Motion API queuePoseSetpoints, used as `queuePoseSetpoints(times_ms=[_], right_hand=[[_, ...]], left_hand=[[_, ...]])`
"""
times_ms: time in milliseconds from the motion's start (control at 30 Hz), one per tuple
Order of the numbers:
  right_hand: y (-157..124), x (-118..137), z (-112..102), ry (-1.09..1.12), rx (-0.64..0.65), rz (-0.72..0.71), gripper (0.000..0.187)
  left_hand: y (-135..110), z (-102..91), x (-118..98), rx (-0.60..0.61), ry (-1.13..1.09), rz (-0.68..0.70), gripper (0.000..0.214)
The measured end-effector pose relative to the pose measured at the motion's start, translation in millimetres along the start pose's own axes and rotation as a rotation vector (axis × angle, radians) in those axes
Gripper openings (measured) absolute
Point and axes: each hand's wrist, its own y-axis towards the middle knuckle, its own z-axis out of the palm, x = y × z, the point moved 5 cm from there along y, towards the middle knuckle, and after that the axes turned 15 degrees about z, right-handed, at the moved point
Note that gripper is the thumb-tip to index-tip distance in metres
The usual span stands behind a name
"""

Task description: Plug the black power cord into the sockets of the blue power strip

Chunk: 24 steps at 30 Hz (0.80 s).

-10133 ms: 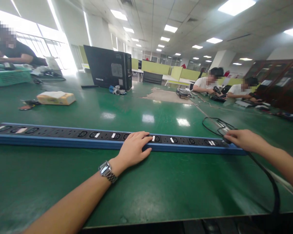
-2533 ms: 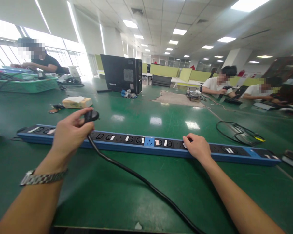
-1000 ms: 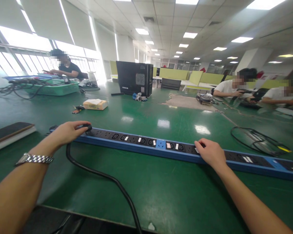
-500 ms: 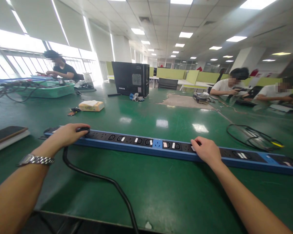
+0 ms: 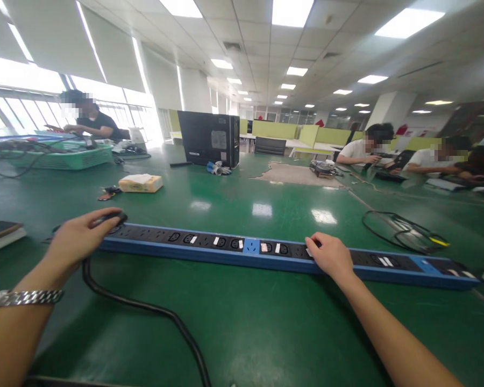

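Observation:
A long blue-and-black power strip [image 5: 210, 258] lies across the green table before me, its sockets facing up. Several small white labels are stuck among the sockets. Above its left end, my left hand [image 5: 83, 231] is closed around a black plug [image 5: 120, 217]; the fingers partly hide it. A thick black cable [image 5: 145, 306] comes out below that hand and curves toward the front edge. My right hand [image 5: 331, 255] grips the strip right of its middle, thumb and fingers pinched at the upper side.
Behind the strip are a tissue pack [image 5: 141, 183], a black computer case [image 5: 210, 140] and gloves [image 5: 219, 168]. A green basket [image 5: 64, 158] with cables stands at the left, a coiled cable [image 5: 403, 231] at the right. Other people sit at the far sides.
My left hand has shifted left along the strip with the plug, uncovering a socket. My right hand keeps its hold. The whole view has also shifted a little.

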Motion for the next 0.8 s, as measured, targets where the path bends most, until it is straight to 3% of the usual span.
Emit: queuePoseSetpoints(times_ms=[133, 367, 433, 633, 800], right_hand=[[-1, 0, -1, 0.003, 0.003, 0.012, 0.036], [1, -3, 1, 0.017, 0.022, 0.033, 0.038], [1, -3, 1, 0.021, 0.023, 0.036, 0.038], [3, -3, 2, 0.015, 0.002, 0.021, 0.038], [4, -4, 4, 0.013, 0.002, 0.022, 0.037]], left_hand=[[2, -7.8, -22, -0.291, -0.258, -0.141, 0.054], [-2, 40.4, -95, -0.476, -0.553, 0.027, 0.049], [-11, 55.0, -108, -0.374, -0.486, 0.067, 0.048], [-41, 95.3, -115, 0.312, -0.151, 0.163, 0.042], [-47, 103.8, -118, 0.478, -0.046, 0.195, 0.041]])
